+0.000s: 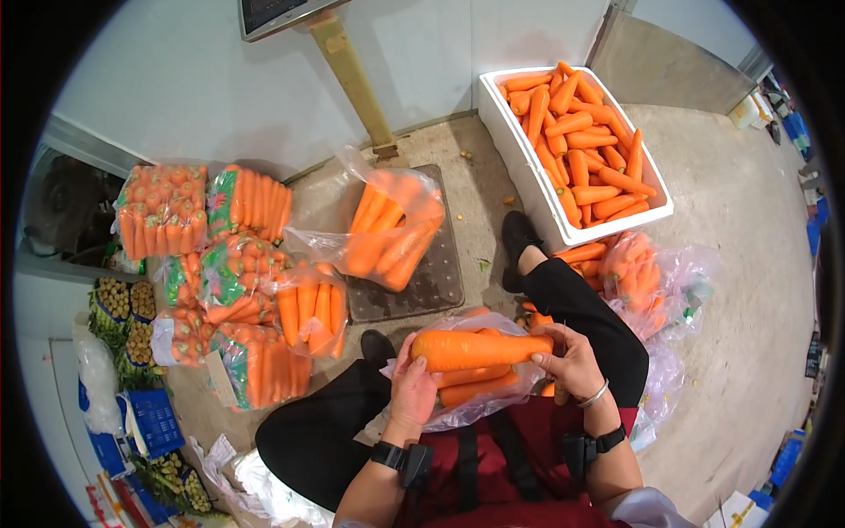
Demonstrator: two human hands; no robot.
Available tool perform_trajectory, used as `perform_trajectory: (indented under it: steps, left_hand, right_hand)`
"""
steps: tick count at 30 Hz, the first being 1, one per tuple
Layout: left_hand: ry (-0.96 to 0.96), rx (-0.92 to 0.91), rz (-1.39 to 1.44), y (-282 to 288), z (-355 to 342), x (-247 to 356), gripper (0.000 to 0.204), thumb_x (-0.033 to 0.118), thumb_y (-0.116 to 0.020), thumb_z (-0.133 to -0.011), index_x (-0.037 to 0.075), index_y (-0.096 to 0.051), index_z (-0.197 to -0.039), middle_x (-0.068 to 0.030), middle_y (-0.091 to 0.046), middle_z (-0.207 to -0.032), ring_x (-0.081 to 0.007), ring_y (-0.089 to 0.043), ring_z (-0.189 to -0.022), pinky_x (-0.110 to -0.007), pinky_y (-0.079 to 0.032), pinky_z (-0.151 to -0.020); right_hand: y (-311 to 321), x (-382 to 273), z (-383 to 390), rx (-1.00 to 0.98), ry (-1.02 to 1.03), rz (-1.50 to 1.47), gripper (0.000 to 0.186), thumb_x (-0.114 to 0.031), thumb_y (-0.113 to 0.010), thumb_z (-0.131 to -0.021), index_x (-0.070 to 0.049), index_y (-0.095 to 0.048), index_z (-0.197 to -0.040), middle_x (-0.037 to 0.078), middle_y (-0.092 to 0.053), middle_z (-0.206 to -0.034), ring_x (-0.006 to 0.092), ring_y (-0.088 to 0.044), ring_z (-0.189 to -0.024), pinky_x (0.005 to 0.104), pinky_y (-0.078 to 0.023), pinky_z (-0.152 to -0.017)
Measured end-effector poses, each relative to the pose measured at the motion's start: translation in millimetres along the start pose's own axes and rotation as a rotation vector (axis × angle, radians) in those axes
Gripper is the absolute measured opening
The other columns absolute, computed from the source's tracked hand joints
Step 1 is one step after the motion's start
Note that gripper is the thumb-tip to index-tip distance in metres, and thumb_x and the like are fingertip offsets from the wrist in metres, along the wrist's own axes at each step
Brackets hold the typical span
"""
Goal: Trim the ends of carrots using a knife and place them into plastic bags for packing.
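A large orange carrot [475, 350] lies level between my two hands. My left hand [412, 385] holds its thick end, with the thumb on top. My right hand [572, 363] grips the other end between thumb and fingers. Just beneath it, in my lap, a clear plastic bag [515, 400] holds more carrots, partly hidden by the carrot and my hands. Ahead of me, an open clear bag of carrots [400, 231] rests on the dark platform of a floor scale [409, 302].
A white foam box [576, 236] full of loose carrots stands at the far right. Beside my right leg lie more bagged carrots [638, 273] and crumpled plastic. Several packed carrot bags [251, 273] are stacked at the left. The scale's post [352, 79] rises by the wall.
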State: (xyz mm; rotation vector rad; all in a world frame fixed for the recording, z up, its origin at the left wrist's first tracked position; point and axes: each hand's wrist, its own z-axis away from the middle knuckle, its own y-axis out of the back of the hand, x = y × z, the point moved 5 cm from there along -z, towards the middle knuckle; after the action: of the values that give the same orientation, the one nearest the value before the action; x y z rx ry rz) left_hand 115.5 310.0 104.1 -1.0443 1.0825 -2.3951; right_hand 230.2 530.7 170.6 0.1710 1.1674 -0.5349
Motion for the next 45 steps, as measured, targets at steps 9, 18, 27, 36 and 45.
perform_trajectory:
  steps: [9,18,27,36,45]
  left_hand:
    - [0.193,-0.02,-0.326,-4,0,-17,0.043,0.027,-0.048,-0.092,0.008,-0.038,-0.13,-0.0067,-0.049,-0.124,-0.0232,-0.051,-0.11,-0.041,-0.042,-0.093]
    - [0.673,-0.515,-1.769,73,-18,-102,0.05,0.03,-0.05,-0.085,0.004,-0.046,-0.128,-0.0196,-0.05,-0.125,-0.0293,-0.051,-0.113,-0.033,-0.038,-0.096]
    - [0.862,-0.722,-1.978,58,-47,-132,0.062,0.027,-0.059,-0.077,-0.001,-0.041,-0.129,-0.0233,-0.047,-0.126,-0.0333,-0.046,-0.117,-0.036,-0.038,-0.097]
    - [0.603,-0.142,-2.102,90,-98,-131,0.043,0.011,-0.056,-0.074,0.0,-0.048,-0.115,-0.0253,-0.049,-0.112,-0.0374,-0.048,-0.107,-0.045,-0.042,-0.087]
    - [0.289,-0.072,-2.321,86,-69,-132,0.048,0.014,-0.063,-0.069,-0.003,-0.043,-0.11,-0.0222,-0.048,-0.11,-0.0367,-0.047,-0.105,-0.042,-0.039,-0.091]
  right_hand:
    - [19,-24,0,0.186,-0.038,0.033,0.025,-0.011,-0.068,-0.078,0.002,-0.06,-0.098,0.001,-0.056,-0.067,0.0042,-0.046,-0.047,0.0191,-0.035,-0.041]
    - [162,-85,-59,0.851,0.2,0.399,0.029,-0.021,-0.068,-0.076,0.004,-0.058,-0.086,0.007,-0.057,-0.058,0.0093,-0.051,-0.044,0.0227,-0.037,-0.037]
    - [145,-74,-116,0.657,0.047,0.036,0.029,-0.019,-0.06,-0.082,0.005,-0.054,-0.096,0.01,-0.063,-0.076,0.0081,-0.045,-0.039,0.023,-0.037,-0.035]
    - [45,-42,-50,0.313,-0.169,-0.103,0.022,-0.018,-0.058,-0.086,0.003,-0.055,-0.094,0.015,-0.063,-0.08,0.0042,-0.043,-0.04,0.0167,-0.035,-0.039]
    - [44,-31,-64,0.33,-0.184,-0.093,0.021,-0.017,-0.057,-0.087,0.002,-0.055,-0.095,0.012,-0.063,-0.079,0.0033,-0.042,-0.04,0.0166,-0.035,-0.04]
